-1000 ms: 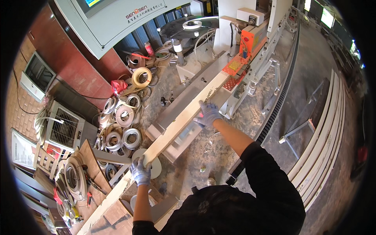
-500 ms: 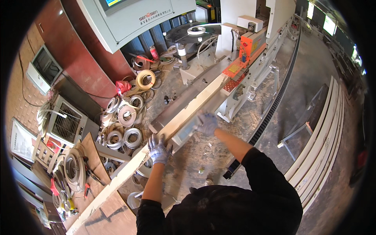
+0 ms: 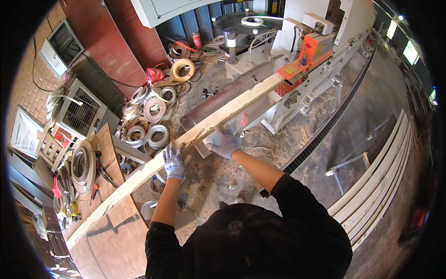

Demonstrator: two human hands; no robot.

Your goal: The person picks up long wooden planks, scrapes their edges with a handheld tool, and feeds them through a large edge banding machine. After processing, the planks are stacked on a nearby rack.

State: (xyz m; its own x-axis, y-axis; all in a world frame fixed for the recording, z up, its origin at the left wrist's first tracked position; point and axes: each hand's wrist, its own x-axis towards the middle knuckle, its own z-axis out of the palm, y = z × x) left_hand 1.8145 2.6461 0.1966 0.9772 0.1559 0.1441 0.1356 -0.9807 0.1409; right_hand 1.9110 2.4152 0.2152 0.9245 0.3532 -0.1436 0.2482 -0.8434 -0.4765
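A long pale wooden board (image 3: 139, 176) runs on a slant from the lower left up to the machine at the upper right. My left hand (image 3: 175, 165), in a light patterned work glove, rests on the board's near edge with its fingers spread. To its right, my right hand (image 3: 226, 143), gloved as well, lies against the board's near side, fingers stretched out and slightly blurred. Neither hand wraps round the board. At its far end the board reaches the orange guard (image 3: 312, 49) of the machine, over a red perforated plate (image 3: 284, 88).
Coils of edging strip (image 3: 155, 108) lie heaped at the left. A plywood sheet (image 3: 111, 242) is beneath the board's near end. Long pale strips (image 3: 378, 181) are stacked at the right. A black cable chain (image 3: 325, 132) runs along the floor. Behind stands a round black turntable (image 3: 232, 23).
My right hand has come left and nearer, closer to my left hand. My left hand has shifted slightly back along the board, still touching it. The whole view has swung a little.
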